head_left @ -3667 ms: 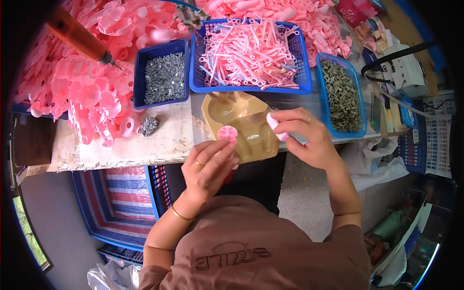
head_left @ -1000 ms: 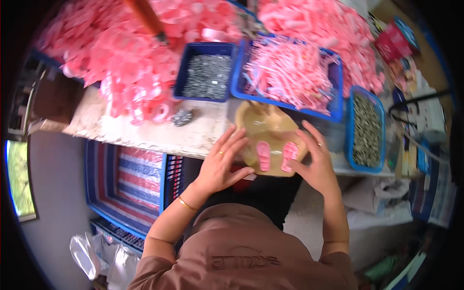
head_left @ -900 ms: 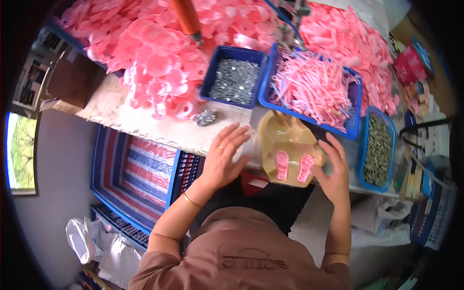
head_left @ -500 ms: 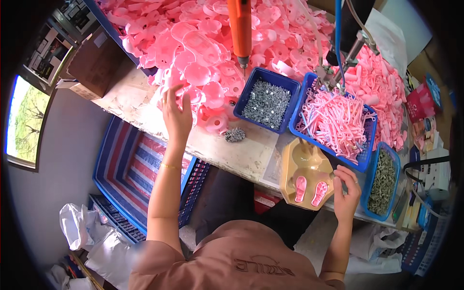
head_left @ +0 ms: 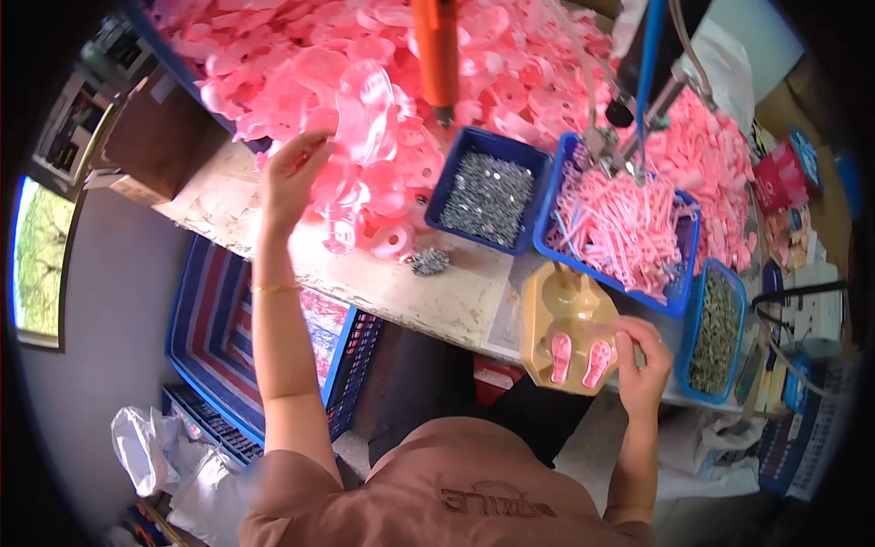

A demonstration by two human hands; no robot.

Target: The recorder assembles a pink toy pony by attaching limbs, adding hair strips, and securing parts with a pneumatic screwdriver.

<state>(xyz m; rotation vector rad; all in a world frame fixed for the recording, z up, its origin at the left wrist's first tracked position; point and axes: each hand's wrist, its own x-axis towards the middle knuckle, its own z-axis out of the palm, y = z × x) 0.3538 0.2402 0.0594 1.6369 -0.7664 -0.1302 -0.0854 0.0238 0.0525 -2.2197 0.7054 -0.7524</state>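
My left hand (head_left: 296, 173) is over the front left of a heap of pink plastic parts, fingers closed at the edge of a long, clear-looking pink plastic shell (head_left: 365, 105). Its fingertips are partly blurred. At the right edge of a tan moulded fixture (head_left: 565, 305), my right hand (head_left: 645, 357) has its fingers curled in; whether anything is between them is hidden. Two pink sole-shaped pieces, a left one (head_left: 561, 357) and a right one (head_left: 597, 363), sit in the fixture's near hollows.
An orange electric screwdriver (head_left: 437, 64) hangs over the heap. A dark blue bin (head_left: 436, 219) holds small metal screws, with a screw-covered lump (head_left: 428, 263) beside it. A blue basket (head_left: 547, 239) holds pink sticks; another blue bin (head_left: 682, 365) holds greenish-grey fasteners. Metal clamp fittings hang above the basket.
My left hand has moved left and farther over the heap, closing at the long shell, which has tilted up. The right hand's fingers have curled in. The whole view has shifted slightly.
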